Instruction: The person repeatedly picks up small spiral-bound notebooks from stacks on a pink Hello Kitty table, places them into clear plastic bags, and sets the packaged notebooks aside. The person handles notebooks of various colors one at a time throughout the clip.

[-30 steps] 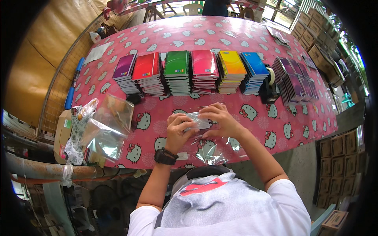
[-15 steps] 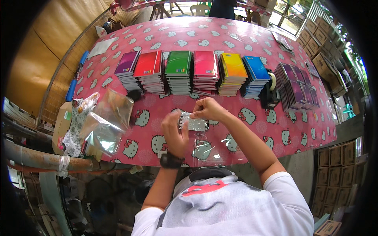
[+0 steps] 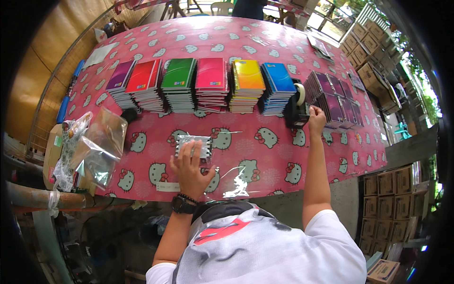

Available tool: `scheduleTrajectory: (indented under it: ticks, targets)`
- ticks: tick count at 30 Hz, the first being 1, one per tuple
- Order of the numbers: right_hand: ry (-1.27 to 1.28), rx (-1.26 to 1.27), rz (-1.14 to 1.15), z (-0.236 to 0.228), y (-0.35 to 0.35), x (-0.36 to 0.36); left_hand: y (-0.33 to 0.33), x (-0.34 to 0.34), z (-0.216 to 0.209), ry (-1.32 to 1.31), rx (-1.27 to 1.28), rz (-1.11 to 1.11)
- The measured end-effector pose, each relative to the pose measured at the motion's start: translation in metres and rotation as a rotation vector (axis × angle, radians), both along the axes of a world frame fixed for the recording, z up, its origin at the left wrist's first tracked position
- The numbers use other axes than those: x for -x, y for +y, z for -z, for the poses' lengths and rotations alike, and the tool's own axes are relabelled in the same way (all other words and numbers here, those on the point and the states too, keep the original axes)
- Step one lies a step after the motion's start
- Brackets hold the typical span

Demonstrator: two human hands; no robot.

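Note:
My left hand (image 3: pixel 191 168) lies on a small white-edged bundle of spiral notebooks (image 3: pixel 205 150), its fingers spread over the top and its thumb apart. The bundle seems to be in clear plastic. At the right, my right hand (image 3: pixel 317 119) is closed in a pinch at the front end of a black tape dispenser (image 3: pixel 299 118), which carries a roll of pale tape (image 3: pixel 300 94). What sits between those fingertips is too small to make out. A shiny clear plastic sheet (image 3: pixel 236 184) rests at the table's near edge, right of my left hand.
Notebook stacks stand in a row: purple (image 3: pixel 121 75), red (image 3: pixel 143 76), green (image 3: pixel 178 73), pink (image 3: pixel 212 74), yellow (image 3: pixel 248 75), blue (image 3: pixel 279 78). Wrapped purple notebooks (image 3: pixel 333 111) are piled right of the dispenser. Clear plastic bags (image 3: pixel 99 151) lie at the left of the patterned table (image 3: pixel 265 158).
My right hand has left the bundle and moved right to the tape dispenser. My left hand has flattened onto the bundle. The view has shifted, so the table things appear farther left.

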State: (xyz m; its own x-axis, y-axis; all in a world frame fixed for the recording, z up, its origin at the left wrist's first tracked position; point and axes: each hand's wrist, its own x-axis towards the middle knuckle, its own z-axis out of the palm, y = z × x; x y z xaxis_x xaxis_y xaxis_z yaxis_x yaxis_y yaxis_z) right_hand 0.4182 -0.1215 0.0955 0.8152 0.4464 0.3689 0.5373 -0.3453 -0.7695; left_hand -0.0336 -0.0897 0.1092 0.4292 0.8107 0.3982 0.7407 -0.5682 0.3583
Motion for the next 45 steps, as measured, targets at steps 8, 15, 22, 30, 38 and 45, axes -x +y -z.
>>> scheduleTrajectory:
  ticks: [8,15,22,30,38,45]
  targets:
    - [0.271,-0.033,-0.219,0.022,-0.005,-0.025,0.001,-0.001,-0.004,0.038,0.007,0.008]
    - [1.105,-0.218,-0.290,0.057,-0.047,0.012,-0.001,0.000,-0.004,0.011,0.029,-0.018]
    - [0.660,0.318,-1.190,-0.040,0.055,0.178,0.000,0.005,-0.003,-0.003,0.075,-0.015]
    - [-0.558,0.859,-1.727,-0.114,0.154,0.304,0.000,0.007,-0.006,-0.052,0.130,-0.031]
    - [0.506,1.104,-1.445,-0.005,0.171,0.257,0.007,0.007,-0.003,-0.164,0.122,0.004]
    - [0.014,0.749,-0.819,-0.016,0.072,0.228,0.036,0.010,-0.043,0.219,-0.081,0.106]
